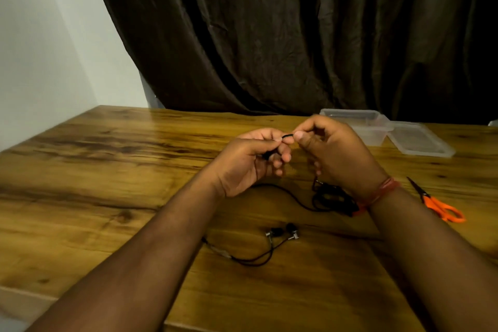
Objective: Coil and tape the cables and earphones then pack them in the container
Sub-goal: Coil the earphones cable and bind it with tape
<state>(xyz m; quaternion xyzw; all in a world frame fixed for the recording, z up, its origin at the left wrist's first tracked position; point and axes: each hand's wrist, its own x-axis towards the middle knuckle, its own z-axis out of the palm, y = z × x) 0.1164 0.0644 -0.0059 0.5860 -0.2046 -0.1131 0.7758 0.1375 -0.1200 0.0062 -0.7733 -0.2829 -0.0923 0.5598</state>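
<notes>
Both hands pinch one black cable above the desk [107, 170].

The left hand [250, 162] and right hand [336, 153] pinch the black cable [287, 137] between fingertips; its slack trails to the earphones [283, 233] nearer. The container [358, 127] sits far right.

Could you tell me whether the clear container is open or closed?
Open: the container has no cover on; its lid lies beside it.

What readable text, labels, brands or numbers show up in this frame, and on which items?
None legible.
Clear container and its lid: no label or print visible.
Orange scissors: no marking visible.
Earphones and black cable: any print is too small and blurred to read.
</notes>
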